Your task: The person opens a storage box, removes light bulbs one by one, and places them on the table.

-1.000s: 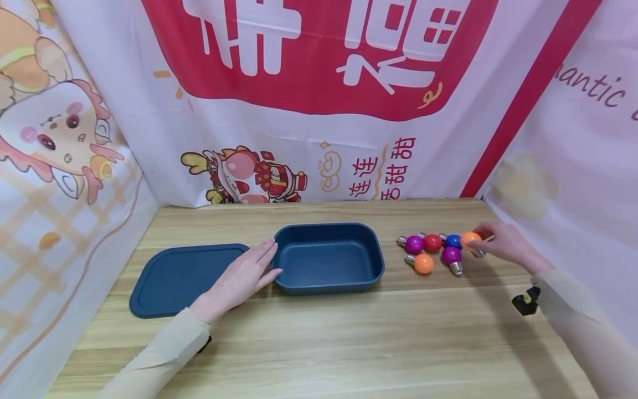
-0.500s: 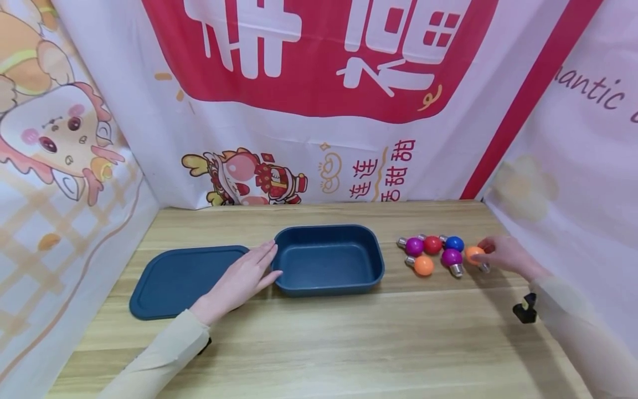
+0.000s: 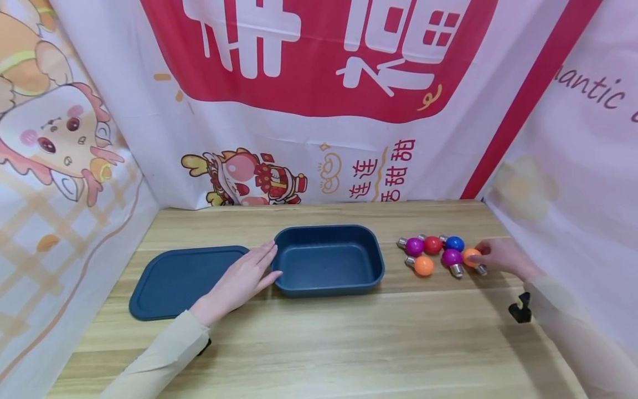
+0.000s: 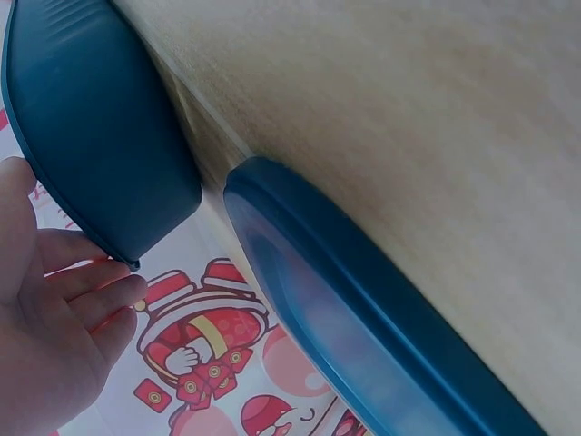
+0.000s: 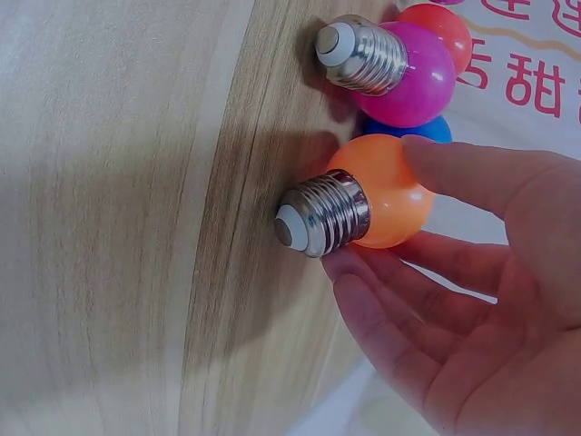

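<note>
At the right of the table my right hand pinches an orange light bulb between thumb and fingers. Its silver screw base points toward the front right. Close on its left lies a purple bulb, with a blue bulb behind. A red bulb, another purple bulb and a second orange bulb lie farther left. My left hand, fingers extended, touches the left rim of a dark blue box. In the left wrist view its fingertips meet that rim.
A dark blue lid lies flat left of the box, partly covered by my left hand. Printed cloth hangs along the back and both sides of the wooden table.
My right hand has brought the orange bulb from beside the blue bulb down toward the front, then slightly left against the purple one. The left hand and box have stayed put.
</note>
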Demonstrator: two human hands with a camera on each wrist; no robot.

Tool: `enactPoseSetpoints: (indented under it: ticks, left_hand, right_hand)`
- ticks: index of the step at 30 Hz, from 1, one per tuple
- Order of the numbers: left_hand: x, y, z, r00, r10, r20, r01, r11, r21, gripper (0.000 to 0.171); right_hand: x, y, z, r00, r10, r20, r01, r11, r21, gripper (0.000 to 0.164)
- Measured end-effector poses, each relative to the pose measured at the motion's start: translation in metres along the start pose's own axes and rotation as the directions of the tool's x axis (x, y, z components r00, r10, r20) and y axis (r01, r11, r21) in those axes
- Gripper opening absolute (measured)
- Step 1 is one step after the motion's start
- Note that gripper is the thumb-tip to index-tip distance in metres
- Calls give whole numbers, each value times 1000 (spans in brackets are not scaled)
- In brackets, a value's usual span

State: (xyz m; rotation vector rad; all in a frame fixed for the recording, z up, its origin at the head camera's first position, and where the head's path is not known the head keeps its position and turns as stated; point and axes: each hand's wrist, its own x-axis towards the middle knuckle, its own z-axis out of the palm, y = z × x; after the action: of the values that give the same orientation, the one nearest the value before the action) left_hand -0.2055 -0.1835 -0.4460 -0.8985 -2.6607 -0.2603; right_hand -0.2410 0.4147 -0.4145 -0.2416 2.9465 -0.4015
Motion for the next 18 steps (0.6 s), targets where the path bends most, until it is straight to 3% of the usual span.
enactPoseSetpoints:
  ticks: [18]
  left_hand:
    - [0, 1, -1, 1000, 8, -10, -8, 1000, -2, 63]
  right_hand:
    - [0, 0, 2, 1000, -11, -10, 11, 1000, -6, 46]
